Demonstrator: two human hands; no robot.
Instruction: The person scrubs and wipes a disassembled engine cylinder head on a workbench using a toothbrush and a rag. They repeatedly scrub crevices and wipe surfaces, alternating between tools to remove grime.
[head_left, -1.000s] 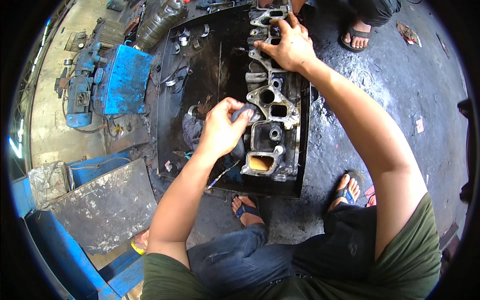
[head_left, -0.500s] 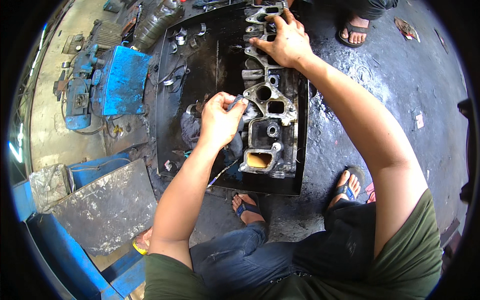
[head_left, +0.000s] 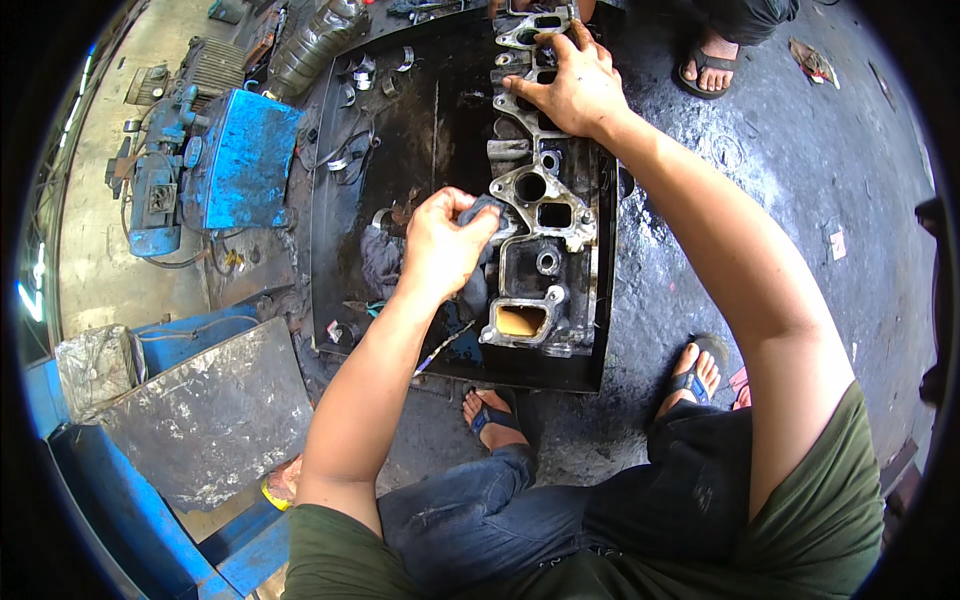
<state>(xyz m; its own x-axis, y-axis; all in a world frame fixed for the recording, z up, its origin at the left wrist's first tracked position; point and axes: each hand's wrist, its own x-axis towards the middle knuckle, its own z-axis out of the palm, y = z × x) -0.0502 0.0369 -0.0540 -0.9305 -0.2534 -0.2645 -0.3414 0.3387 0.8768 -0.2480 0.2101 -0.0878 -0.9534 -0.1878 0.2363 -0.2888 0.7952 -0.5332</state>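
A long grey engine cylinder head (head_left: 520,255) lies lengthwise in a black metal tray, its round and square ports facing up. My left hand (head_left: 440,245) pinches a dark grey rag (head_left: 484,210) against the left edge of the cylinder head, beside a round port. Farther up, my right hand (head_left: 575,88) rests on the same part with fingers and thumb spread. Its palm hides some of the ports. A crumpled dark cloth (head_left: 382,262) sits in the tray left of my left hand. Below it lies a thin white-and-blue stick (head_left: 443,348), perhaps a brush or pen.
The black tray (head_left: 600,372) surrounds the work, with curved metal shells (head_left: 362,72) at its far left. A blue machine with a motor (head_left: 250,160) stands left. A large plastic bottle (head_left: 312,45) lies behind it. Another person's sandalled foot (head_left: 712,68) is at the far right.
My left hand has shifted slightly right with the rag along the cylinder head's edge. The right hand stays in place on the part.
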